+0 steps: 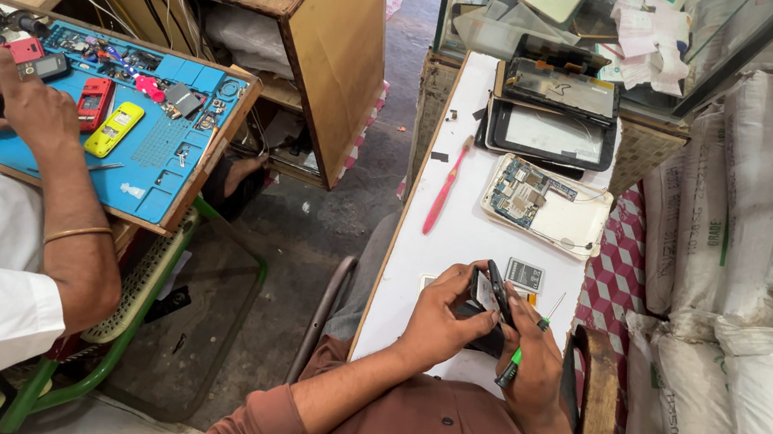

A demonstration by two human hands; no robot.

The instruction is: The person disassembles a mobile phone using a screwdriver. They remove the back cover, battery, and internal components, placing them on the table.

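Observation:
My left hand [441, 316] and my right hand [536, 366] together hold a small black phone [494, 293] on its edge over the white worktop [465, 227]. In my right hand there is also a green-handled screwdriver [520, 349], its tip pointing up to the right. A small grey battery [525, 274] lies just beyond the phone. Farther off lie a red toothbrush [446, 186], an opened white tablet [547, 204] with its circuit board showing, and two dark tablet screens [551, 134].
At left another person in a white shirt works with both hands [18, 104] on a blue repair mat [149, 166] holding several small phones. Wooden cabinet [331, 31] behind the mat. White sacks [754, 295] are stacked on the right. A glass case [582, 14] stands beyond the worktop.

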